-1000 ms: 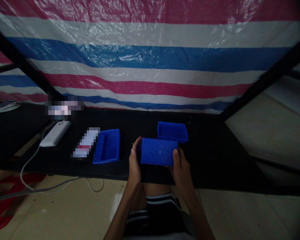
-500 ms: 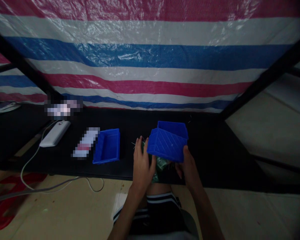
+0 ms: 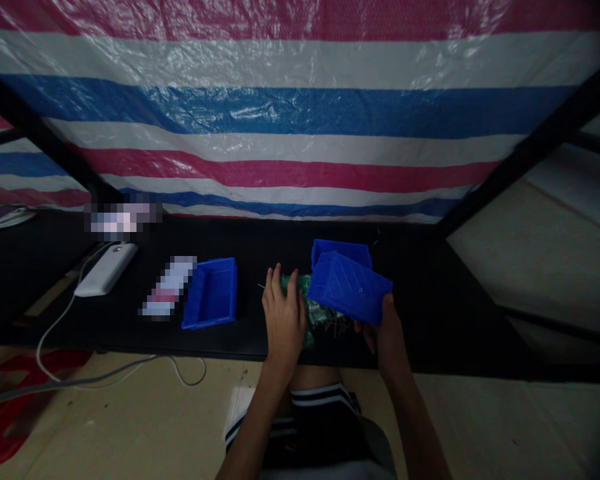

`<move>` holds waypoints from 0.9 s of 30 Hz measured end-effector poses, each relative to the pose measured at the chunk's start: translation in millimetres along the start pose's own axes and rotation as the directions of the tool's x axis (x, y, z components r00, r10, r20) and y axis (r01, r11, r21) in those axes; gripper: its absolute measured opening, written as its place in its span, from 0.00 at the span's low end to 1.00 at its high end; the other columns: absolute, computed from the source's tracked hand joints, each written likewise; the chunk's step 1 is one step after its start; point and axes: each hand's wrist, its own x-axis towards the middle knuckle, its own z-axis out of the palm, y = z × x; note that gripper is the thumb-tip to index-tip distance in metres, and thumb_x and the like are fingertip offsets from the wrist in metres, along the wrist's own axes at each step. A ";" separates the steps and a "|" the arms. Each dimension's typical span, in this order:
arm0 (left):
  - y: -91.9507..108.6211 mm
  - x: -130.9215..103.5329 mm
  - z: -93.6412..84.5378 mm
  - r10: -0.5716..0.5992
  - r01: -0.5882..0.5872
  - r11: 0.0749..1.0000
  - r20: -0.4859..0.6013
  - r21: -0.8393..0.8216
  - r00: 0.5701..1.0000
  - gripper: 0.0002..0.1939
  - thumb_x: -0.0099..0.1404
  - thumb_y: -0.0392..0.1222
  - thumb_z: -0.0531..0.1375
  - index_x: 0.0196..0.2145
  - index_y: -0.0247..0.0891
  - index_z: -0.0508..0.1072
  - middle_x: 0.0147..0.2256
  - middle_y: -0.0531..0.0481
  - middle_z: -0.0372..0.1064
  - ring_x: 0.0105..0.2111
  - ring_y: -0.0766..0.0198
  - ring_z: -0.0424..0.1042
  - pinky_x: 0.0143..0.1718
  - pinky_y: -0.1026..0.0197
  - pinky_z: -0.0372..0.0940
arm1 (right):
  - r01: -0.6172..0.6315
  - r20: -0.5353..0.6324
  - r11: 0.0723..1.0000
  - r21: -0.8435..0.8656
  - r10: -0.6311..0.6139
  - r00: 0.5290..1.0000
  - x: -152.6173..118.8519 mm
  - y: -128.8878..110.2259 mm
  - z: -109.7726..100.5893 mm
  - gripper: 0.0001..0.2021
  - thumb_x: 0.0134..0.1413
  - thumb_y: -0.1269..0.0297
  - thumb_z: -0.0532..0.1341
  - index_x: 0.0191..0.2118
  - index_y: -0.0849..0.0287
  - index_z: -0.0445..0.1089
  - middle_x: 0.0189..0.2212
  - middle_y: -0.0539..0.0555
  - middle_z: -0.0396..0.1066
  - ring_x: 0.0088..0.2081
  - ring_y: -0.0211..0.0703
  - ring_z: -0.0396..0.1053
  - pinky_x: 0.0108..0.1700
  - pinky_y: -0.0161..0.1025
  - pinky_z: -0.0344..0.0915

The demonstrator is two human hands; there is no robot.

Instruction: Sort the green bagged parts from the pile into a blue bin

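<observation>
My right hand [image 3: 387, 327] grips the right end of a blue bin [image 3: 347, 287], which is tilted with its ribbed underside toward me. Under and beside this bin lies green plastic [image 3: 309, 313] with thin pale pieces [image 3: 336, 324] spread by it. My left hand [image 3: 283, 310] rests with fingers apart on the left part of the green plastic. Behind the tilted bin stands a second blue bin [image 3: 343, 248], partly hidden. A third blue bin [image 3: 213, 293] sits on the black table [image 3: 250, 333] to the left of my left hand.
A white power strip [image 3: 106, 270] with a cable is on the left of the table, next to a blurred pale item [image 3: 170, 287]. A striped sheet [image 3: 290, 110] hangs behind the table. Dark frame bars slant at both sides, and a red stool [image 3: 10, 413] stands low at left.
The held bin has moved right with my right hand, uncovering more green plastic and thin pieces. My left hand has shifted slightly up and left, off the bin's edge.
</observation>
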 end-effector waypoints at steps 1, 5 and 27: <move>0.7 1.1 0.0 0.021 -0.021 1.000 -0.014 -0.002 1.000 0.24 0.75 0.34 0.54 0.66 0.39 0.66 0.71 0.32 0.53 0.74 0.41 0.49 0.65 0.36 0.61 | -0.034 -0.009 0.999 0.012 0.034 0.999 1.2 1.0 -1.9 0.38 0.54 0.21 0.53 0.33 0.58 0.69 0.16 0.52 0.67 0.14 0.37 0.58 0.15 0.35 0.48; 3.6 1.3 -3.5 0.147 -0.147 0.989 -0.026 -0.026 0.989 0.22 0.74 0.34 0.56 0.64 0.39 0.69 0.70 0.36 0.58 0.73 0.43 0.51 0.68 0.36 0.57 | -0.106 -0.039 0.993 0.045 0.108 0.993 4.5 7.9 -10.3 0.41 0.51 0.18 0.50 0.27 0.58 0.67 0.15 0.53 0.67 0.12 0.33 0.52 0.14 0.33 0.43; -45.0 -37.6 -58.6 0.419 -0.415 0.908 0.125 -0.062 0.899 0.27 0.69 0.45 0.66 0.64 0.45 0.69 0.67 0.38 0.64 0.68 0.43 0.61 0.67 0.37 0.58 | 0.089 -0.212 0.912 0.401 -0.002 0.977 -1.7 11.4 -15.9 0.34 0.49 0.23 0.56 0.31 0.55 0.67 0.16 0.47 0.66 0.16 0.39 0.62 0.15 0.35 0.53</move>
